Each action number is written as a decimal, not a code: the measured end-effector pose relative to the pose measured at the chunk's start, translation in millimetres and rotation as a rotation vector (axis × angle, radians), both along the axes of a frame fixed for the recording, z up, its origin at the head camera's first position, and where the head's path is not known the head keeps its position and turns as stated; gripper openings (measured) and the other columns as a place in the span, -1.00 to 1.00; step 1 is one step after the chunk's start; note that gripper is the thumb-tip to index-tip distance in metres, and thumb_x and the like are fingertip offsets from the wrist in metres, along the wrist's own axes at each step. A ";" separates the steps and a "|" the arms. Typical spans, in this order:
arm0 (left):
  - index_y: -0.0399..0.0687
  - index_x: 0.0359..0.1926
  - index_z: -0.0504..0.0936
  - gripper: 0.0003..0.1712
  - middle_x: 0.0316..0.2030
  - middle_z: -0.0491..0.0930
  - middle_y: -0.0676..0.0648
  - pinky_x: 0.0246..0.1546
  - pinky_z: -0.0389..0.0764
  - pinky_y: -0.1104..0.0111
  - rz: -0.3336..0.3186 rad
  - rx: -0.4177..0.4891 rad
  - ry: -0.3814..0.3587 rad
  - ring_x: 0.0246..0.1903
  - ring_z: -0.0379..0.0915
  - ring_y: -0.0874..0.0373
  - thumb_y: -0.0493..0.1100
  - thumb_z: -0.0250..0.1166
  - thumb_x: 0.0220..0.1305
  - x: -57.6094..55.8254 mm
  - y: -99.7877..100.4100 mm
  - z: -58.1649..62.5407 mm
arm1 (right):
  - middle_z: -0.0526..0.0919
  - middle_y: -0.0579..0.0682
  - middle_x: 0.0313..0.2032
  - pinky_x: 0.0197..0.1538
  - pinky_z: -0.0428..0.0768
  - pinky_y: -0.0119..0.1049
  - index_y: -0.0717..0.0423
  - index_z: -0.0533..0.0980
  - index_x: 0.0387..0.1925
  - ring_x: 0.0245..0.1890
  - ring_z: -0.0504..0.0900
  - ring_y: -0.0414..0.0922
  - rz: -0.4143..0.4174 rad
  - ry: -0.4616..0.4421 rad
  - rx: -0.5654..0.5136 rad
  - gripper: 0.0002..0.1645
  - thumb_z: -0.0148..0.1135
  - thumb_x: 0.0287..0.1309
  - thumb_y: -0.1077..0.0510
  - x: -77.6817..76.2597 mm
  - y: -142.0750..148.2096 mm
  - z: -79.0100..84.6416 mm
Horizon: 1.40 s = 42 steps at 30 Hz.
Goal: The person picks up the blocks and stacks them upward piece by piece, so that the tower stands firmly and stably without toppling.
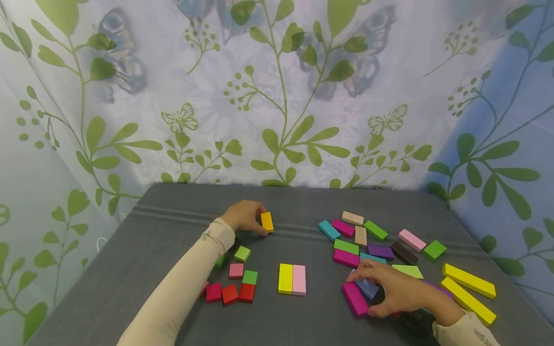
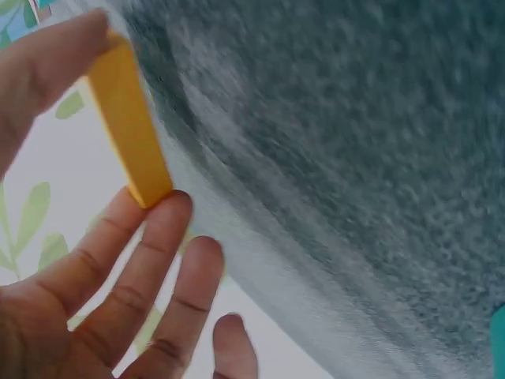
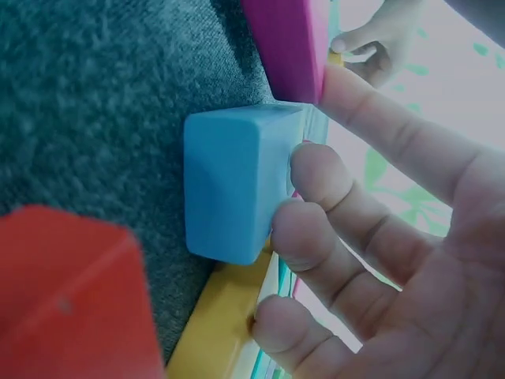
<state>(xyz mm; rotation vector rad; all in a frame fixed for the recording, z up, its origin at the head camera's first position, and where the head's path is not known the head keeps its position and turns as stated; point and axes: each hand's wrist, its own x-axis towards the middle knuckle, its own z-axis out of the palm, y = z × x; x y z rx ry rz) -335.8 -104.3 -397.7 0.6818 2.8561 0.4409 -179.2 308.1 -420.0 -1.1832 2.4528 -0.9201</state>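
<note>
At the far middle of the table, my left hand pinches an orange-yellow block by its two ends. The left wrist view shows this block between thumb and fingertips, its other fingers spread. Nearer the right front, my right hand holds a magenta block between thumb and index finger. A blue block lies right beside it, partly under the hand. In the right wrist view the other fingertips are close by a blue block.
A yellow block and a pink block lie side by side at centre. Small red and green blocks, including a red one, sit left of them. Several mixed blocks spread at right, with long yellow blocks by the right edge.
</note>
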 end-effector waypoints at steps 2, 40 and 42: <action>-0.08 0.32 0.68 -0.23 0.15 0.71 -0.13 0.17 0.65 -0.02 -0.023 0.014 0.021 0.12 0.64 -0.07 0.12 0.68 0.16 2.9 2.6 -0.3 | 0.44 -0.18 -0.08 -0.26 0.51 -0.41 -0.08 0.59 0.25 -0.16 0.46 -0.29 -0.017 -0.008 -0.012 -0.36 0.63 0.13 0.09 0.6 -1.3 0.2; 0.25 0.16 0.80 -0.27 -0.01 0.75 0.17 0.12 0.56 0.17 -0.372 -0.135 0.204 -0.12 0.53 0.18 0.45 0.60 0.04 117.7 96.0 0.5 | 0.73 -0.07 0.10 0.10 0.70 0.08 0.08 0.67 0.19 0.06 0.57 0.02 -0.236 0.161 0.154 -0.27 0.70 0.05 -0.16 -16.9 -44.7 -7.9; 0.25 0.16 0.78 -0.27 -0.01 0.74 0.17 0.16 0.56 0.13 -0.367 -0.155 0.197 -0.10 0.53 0.17 0.45 0.59 0.04 120.5 97.9 -0.8 | 0.73 -0.08 0.08 0.07 0.71 0.06 0.05 0.67 0.18 0.02 0.56 -0.01 -0.226 0.181 0.140 -0.27 0.70 0.05 -0.18 -20.7 -42.2 -15.7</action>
